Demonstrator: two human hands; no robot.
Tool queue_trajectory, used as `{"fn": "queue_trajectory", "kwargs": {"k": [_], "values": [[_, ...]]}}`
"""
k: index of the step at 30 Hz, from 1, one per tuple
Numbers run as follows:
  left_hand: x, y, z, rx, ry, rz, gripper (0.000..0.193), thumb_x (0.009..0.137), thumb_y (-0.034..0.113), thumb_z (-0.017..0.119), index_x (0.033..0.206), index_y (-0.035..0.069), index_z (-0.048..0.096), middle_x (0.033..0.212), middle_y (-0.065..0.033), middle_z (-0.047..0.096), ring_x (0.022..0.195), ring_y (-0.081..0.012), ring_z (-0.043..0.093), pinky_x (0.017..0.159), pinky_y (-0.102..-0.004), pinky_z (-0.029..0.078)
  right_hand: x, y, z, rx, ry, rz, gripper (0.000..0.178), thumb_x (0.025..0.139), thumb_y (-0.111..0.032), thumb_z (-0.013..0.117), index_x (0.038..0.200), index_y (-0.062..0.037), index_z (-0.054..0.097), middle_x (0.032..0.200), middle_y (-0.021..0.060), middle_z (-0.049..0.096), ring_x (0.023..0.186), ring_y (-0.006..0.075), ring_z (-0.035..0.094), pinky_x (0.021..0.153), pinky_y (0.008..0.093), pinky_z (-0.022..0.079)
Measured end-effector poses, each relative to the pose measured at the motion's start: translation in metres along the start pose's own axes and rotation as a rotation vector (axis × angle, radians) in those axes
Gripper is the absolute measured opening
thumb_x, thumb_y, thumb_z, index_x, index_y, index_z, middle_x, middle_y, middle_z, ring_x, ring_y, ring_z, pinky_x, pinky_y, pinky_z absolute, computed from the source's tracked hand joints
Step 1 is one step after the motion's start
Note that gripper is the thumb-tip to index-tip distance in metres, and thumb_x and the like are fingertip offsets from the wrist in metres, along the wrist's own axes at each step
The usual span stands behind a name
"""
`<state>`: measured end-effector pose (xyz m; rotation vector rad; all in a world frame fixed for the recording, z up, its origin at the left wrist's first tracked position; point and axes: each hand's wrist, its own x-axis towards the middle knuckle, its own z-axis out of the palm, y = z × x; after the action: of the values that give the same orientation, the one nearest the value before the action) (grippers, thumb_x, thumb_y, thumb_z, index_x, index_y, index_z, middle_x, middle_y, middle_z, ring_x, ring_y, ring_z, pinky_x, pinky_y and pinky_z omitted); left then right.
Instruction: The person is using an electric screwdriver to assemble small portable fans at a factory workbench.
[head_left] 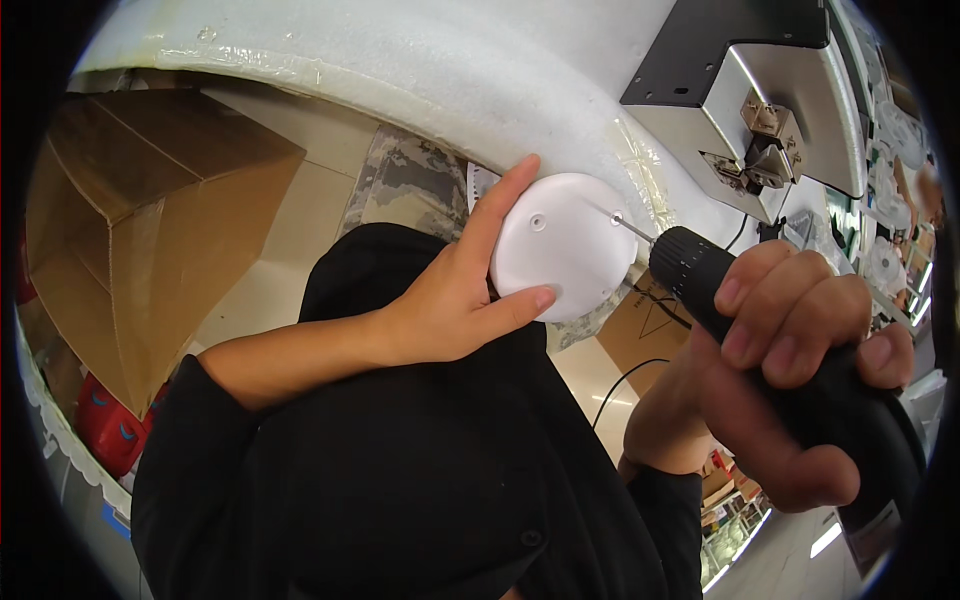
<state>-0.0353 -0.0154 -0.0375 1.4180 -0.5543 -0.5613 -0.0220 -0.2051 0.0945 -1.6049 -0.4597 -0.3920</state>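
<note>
Now the right hand point(800, 370), fist tight on the black driver point(760, 330), aims its bit leftward at the white disc point(565, 245), which the left hand point(450, 300) pinches.

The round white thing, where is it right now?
In the head view, the round white disc sits near the middle, gripped by the left hand, just below the foam-covered table edge, with the black screwdriver at its right rim.
</note>
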Motion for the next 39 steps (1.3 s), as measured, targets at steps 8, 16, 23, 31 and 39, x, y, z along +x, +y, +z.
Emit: {"fn": "queue_trajectory", "kwargs": {"k": [8, 16, 23, 31, 39], "values": [[0.002, 0.010, -0.006, -0.020, 0.000, -0.049, 0.082, 0.087, 0.009, 0.058, 0.150, 0.003, 0.005, 0.149, -0.0262, 0.020, 0.131, -0.0352, 0.037, 0.104, -0.0437, 0.038, 0.008, -0.012, 0.004, 0.000, 0.005, -0.037, 0.084, 0.080, -0.068, 0.058, 0.138, -0.0105, 0.039, 0.075, -0.0027, 0.054, 0.058, 0.0104, 0.050, 0.059, 0.0301, 0.046], [0.026, 0.015, -0.022, -0.196, -0.131, -0.202, 0.074, 0.089, 0.008, 0.056, 0.148, 0.002, 0.012, 0.144, -0.0237, 0.029, 0.126, -0.0326, 0.040, 0.103, -0.0402, 0.038, 0.026, -0.031, -0.029, 0.100, 0.461, -0.359, 0.069, 0.090, -0.073, 0.033, 0.132, -0.0183, 0.036, 0.066, 0.0067, 0.052, 0.046, 0.0193, 0.054, 0.045, 0.0356, 0.050], [0.017, 0.011, -0.013, -0.093, 0.118, -0.126, 0.065, 0.088, 0.010, 0.060, 0.145, 0.005, 0.028, 0.139, -0.0197, 0.042, 0.119, -0.0315, 0.051, 0.097, -0.0371, 0.044, 0.030, -0.034, -0.043, -0.037, 0.324, -0.134, 0.071, 0.080, -0.061, 0.055, 0.130, -0.0115, 0.048, 0.077, 0.0005, 0.056, 0.062, 0.0132, 0.055, 0.065, 0.0337, 0.047], [0.028, 0.015, -0.014, -0.015, -0.001, -0.171, 0.059, 0.088, 0.015, 0.061, 0.142, 0.006, 0.039, 0.138, -0.0171, 0.048, 0.114, -0.0302, 0.057, 0.091, -0.0353, 0.048, 0.019, -0.026, -0.040, 0.180, 0.020, -0.066, 0.079, 0.081, -0.063, 0.052, 0.136, -0.0077, 0.043, 0.085, 0.0009, 0.055, 0.065, 0.0126, 0.054, 0.067, 0.0331, 0.048], [0.030, 0.016, -0.012, -0.004, -0.012, -0.145, 0.059, 0.088, 0.015, 0.060, 0.142, 0.007, 0.038, 0.134, -0.0169, 0.053, 0.110, -0.0309, 0.060, 0.089, -0.0347, 0.049, 0.011, -0.007, -0.007, 0.190, 0.198, 0.002, 0.066, 0.080, -0.062, 0.055, 0.120, -0.0099, 0.052, 0.076, -0.0021, 0.053, 0.060, 0.0091, 0.051, 0.063, 0.0302, 0.043]]}}
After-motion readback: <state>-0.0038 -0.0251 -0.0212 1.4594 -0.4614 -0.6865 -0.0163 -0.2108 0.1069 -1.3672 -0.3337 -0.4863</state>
